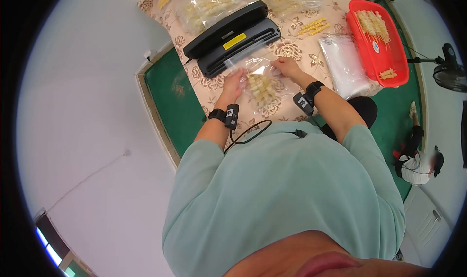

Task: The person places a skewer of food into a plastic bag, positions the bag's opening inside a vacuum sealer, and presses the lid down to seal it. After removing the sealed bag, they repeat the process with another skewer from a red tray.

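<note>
Near the centre of the frame, I watch two bare hands hold a clear plastic bag (263,86) of pale skewered food above a floral tablecloth (208,96). The left hand (233,85) has its fingers drawn in on the bag's left edge; the right hand (288,67) pinches the upper right corner between thumb and fingertips. Dark straps carrying small black modules circle both wrists.

Just beyond the bag, at upper centre, I see a black vacuum sealer (260,38) with its lid raised and a yellow label (234,41) on its body. Filled clear bags (212,8) lie behind it along the top of the frame. Loose yellow skewers (314,27) rest to its right, near a stack of clear plastic bags (342,65). At upper right, a red plastic basin (390,59) contains more skewers (373,25). Another person (416,168) appears at far right.
</note>
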Action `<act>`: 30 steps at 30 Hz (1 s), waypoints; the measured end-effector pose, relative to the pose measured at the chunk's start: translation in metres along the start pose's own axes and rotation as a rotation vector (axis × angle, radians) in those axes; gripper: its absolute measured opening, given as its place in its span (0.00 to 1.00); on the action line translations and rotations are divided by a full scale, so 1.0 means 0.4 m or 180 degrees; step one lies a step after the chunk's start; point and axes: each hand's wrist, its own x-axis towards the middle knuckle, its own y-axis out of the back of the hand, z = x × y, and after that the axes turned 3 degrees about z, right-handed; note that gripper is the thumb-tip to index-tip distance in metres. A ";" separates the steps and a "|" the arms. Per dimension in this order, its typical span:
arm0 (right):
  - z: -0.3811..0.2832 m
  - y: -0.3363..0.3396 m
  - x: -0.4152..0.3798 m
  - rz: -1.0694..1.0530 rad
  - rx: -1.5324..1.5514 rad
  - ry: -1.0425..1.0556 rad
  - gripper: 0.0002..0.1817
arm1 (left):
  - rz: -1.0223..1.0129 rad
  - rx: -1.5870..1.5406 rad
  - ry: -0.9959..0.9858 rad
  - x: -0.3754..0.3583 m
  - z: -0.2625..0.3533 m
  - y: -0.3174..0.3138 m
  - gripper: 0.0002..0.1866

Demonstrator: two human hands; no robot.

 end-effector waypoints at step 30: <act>-0.028 -0.002 0.009 0.0083 0.0264 -0.0505 0.13 | 0.0542 -0.0117 0.0196 0.047 0.026 0.044 0.08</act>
